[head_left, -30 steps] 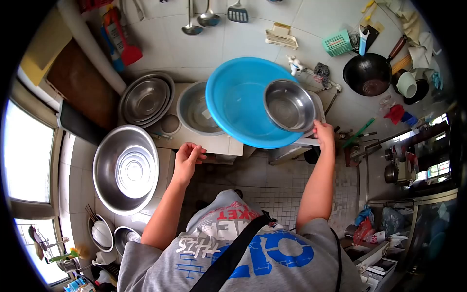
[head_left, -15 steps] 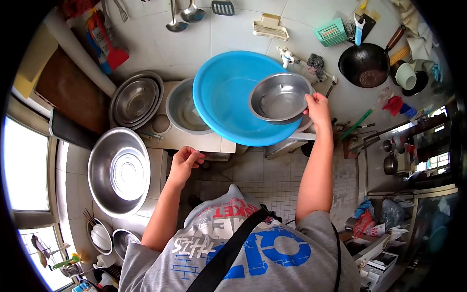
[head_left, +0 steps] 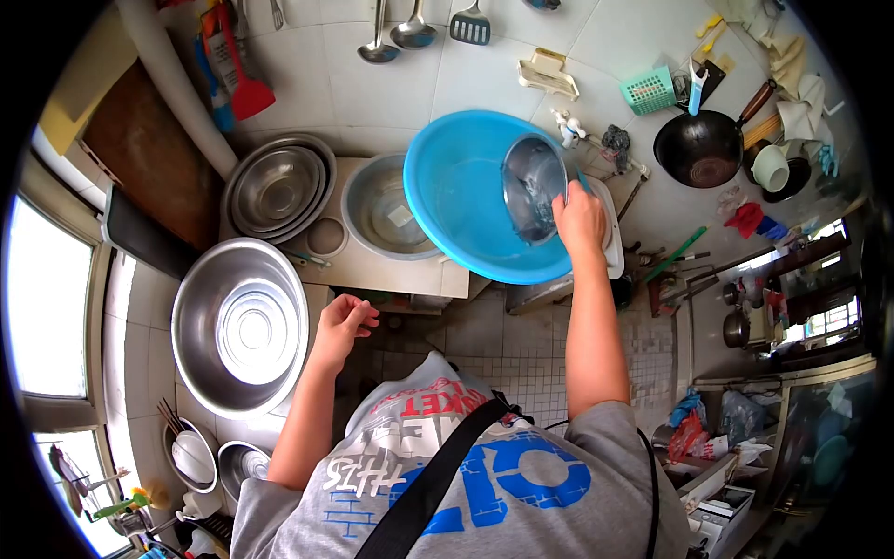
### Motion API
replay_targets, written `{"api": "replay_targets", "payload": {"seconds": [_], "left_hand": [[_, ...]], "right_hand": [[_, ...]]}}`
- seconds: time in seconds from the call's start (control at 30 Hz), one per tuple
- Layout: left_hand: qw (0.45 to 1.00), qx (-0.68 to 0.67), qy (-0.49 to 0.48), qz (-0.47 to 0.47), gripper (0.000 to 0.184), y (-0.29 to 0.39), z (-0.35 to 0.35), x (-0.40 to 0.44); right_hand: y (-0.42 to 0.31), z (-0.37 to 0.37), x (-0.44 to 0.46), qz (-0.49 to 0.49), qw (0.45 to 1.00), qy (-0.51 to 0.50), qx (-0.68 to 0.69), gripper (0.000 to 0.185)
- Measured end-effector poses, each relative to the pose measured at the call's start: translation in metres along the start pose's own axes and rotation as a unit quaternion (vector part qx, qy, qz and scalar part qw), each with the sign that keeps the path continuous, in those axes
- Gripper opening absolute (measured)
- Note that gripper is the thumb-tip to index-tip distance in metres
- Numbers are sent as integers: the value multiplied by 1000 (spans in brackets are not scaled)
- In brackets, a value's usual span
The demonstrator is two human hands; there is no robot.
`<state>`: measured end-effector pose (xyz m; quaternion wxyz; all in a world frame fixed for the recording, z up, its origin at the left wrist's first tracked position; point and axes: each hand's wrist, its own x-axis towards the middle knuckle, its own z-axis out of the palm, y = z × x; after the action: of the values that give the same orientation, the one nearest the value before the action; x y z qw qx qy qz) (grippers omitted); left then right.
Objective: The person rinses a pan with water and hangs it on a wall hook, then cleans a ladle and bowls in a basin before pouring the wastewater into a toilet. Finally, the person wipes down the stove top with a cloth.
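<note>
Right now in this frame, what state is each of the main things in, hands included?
Right hand: closed on the small metal bowl
Small metal bowl: tilted over the blue basin; contents unclear
Blue basin: open side up
Left hand: loosely curled, nothing visible in it
Large metal bowl: open side up
Stacked metal bowls: nested
Black wok: against the wall, handle upward
Ladles: hanging, handles up

I see a black wok (head_left: 691, 154) far right, a green basket (head_left: 649, 91) near it, a red spatula (head_left: 250, 98) far left
</note>
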<state>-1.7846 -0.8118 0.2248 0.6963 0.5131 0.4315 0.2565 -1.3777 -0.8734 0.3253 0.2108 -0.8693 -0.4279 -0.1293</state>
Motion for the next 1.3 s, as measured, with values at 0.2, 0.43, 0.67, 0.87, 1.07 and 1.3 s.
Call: {"api": "replay_targets", "payload": {"seconds": [0.2, 0.43, 0.67, 0.87, 1.07, 1.3], "left_hand": [[998, -50, 17, -16, 16, -4, -18, -10], [997, -69, 33, -19, 16, -9, -31, -18], [993, -81, 84, -18, 19, -16, -62, -35], [986, -78, 148, -23, 18, -24, -93, -55], [973, -40, 225, 10, 17, -35, -122, -70], [801, 464, 364, 105, 34, -57, -155, -101]], "right_hand": [[6, 32, -1, 170, 938, -143, 267, 15], [10, 78, -25, 306, 805, -100, 498, 12], [5, 82, -33, 374, 700, -8, 609, 11], [-12, 51, -25, 315, 707, 12, 633, 11], [-51, 21, -24, 282, 709, 1, 647, 14], [-131, 11, -54, 207, 697, -119, 676, 9]]}}
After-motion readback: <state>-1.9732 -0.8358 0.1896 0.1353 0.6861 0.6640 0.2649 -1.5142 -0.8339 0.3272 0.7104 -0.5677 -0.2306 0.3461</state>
